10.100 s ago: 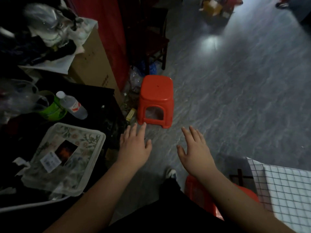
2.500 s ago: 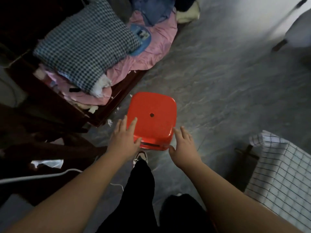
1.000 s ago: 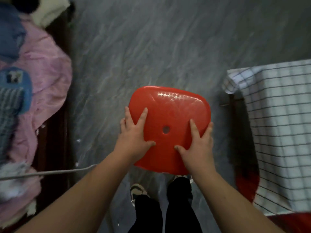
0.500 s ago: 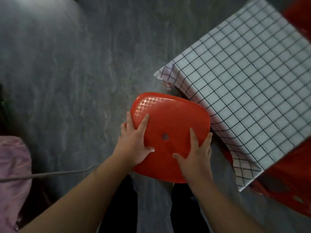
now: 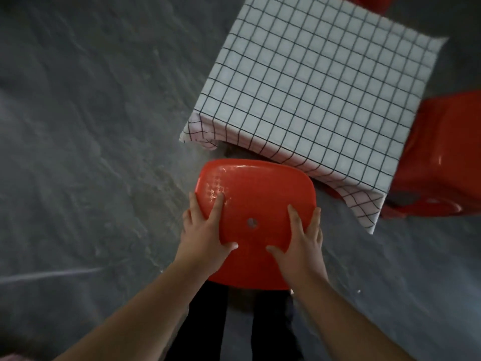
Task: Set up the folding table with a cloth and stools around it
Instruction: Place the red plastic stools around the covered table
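I am viewing the scene from the head camera, and I am taking the cloth-covered folding table (image 5: 325, 82) as the landmark for all positions.

Well to the left of the table, the grey marbled floor (image 5: 91, 126) is filling the frame, and a pale, blurred line (image 5: 49, 274) is lying across it; I cannot tell what the line is.

Just in front of the table's near corner, the left hand (image 5: 205, 235) is gripping the left edge of the red stool (image 5: 257, 204). Its thumb is lying on the seat top and its forefinger is reaching across the patterned part of the seat; the other fingers are wrapping over the rim.

The red stool is sitting between both hands, seat facing up, with a small hole at its centre. Its far edge is lying just below the overhanging corner of the checked cloth (image 5: 359, 204); I cannot tell whether they are touching or whether the stool is resting on the floor.

The right hand (image 5: 302, 246) is gripping the stool's right edge in the same manner, thumb on the seat top.

To the right of the table, a second red stool (image 5: 442, 152) is standing against the cloth's hanging edge. Beyond the table's far side, a third red shape (image 5: 369, 1) is showing at the frame edge.
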Motion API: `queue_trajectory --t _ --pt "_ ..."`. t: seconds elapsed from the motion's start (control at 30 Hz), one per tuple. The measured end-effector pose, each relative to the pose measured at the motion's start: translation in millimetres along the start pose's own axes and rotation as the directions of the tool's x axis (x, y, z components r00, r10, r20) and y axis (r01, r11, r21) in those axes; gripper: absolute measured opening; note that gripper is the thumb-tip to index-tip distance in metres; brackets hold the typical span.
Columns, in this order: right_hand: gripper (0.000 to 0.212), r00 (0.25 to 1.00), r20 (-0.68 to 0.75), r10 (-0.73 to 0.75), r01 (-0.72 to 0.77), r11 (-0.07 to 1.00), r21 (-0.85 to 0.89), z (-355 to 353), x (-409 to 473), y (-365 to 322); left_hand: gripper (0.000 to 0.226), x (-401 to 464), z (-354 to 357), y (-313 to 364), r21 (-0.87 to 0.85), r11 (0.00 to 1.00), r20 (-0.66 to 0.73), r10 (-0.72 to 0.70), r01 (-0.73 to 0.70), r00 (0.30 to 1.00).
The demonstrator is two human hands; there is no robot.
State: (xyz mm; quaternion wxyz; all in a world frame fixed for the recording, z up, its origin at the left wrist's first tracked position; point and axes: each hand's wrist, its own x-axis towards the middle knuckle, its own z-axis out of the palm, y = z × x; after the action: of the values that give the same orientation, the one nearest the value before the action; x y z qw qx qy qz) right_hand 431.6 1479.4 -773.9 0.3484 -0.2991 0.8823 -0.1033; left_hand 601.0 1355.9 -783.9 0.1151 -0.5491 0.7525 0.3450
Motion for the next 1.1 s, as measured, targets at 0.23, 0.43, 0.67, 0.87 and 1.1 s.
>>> queue_trajectory --t 0.23,0.43,0.67,0.87,1.1 --pt "0.111 0.992 -0.01 0.128 -0.126 0.985 0.116 23.1 10.5 37.7 0.121 31.0 22.5 16.1 0.1 0.985 0.107 0.128 -0.139 0.986" --pt "0.112 0.989 -0.047 0.141 -0.133 0.981 0.142 31.5 8.3 49.4 0.121 36.7 28.1 20.3 0.126 0.976 0.148 0.157 -0.176 0.976" --pt "0.113 0.985 -0.042 0.166 -0.157 0.972 0.173 38.7 1.6 53.7 0.123 34.8 31.2 22.6 0.12 0.979 0.169 0.144 -0.166 0.975" --pt "0.112 0.987 -0.043 0.156 -0.148 0.977 0.156 38.0 0.7 56.1 0.121 33.6 29.3 17.3 0.108 0.978 0.141 0.16 -0.176 0.977" --pt "0.111 0.985 -0.047 0.164 -0.154 0.974 0.167 34.5 -8.1 43.3 0.124 24.1 24.3 9.7 0.103 0.98 0.138 0.154 -0.169 0.978"
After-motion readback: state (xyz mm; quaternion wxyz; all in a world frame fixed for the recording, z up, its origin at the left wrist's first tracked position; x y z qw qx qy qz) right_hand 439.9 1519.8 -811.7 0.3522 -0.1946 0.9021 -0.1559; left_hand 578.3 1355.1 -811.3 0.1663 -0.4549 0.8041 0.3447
